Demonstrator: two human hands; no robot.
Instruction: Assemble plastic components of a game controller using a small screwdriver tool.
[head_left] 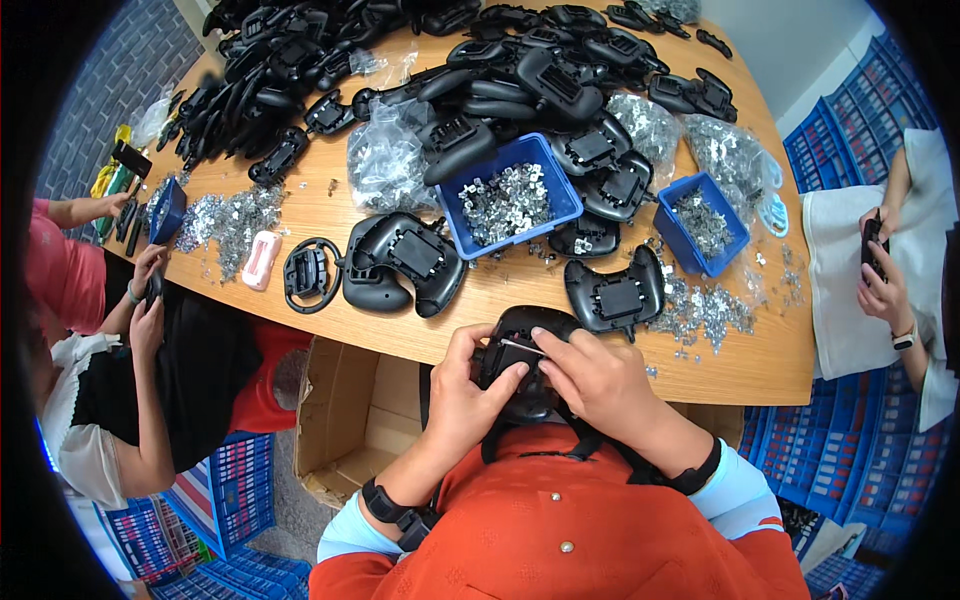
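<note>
Close to my body, at the table's front edge, I hold a black plastic controller shell [540,318] with rounded ends. My left hand [467,388] is closed around its left side, thumb pressing on the middle. My right hand [603,383] lies over its right side with the fingers bent. Under the right fingertips a thin, pale metallic strip [521,347] crosses the shell's centre; whether it is loose or fixed cannot be told. Just beyond my hands lie a black controller [615,297] on the right and a larger one [402,266] on the left.
Blue bins [512,248] [702,262] hold small metal pieces, with more scattered on the wooden table [740,370]. Black controllers [290,60] pile up at the back. An open cardboard box [345,400] sits below the edge. Other people work at left [75,270] and right [890,270].
</note>
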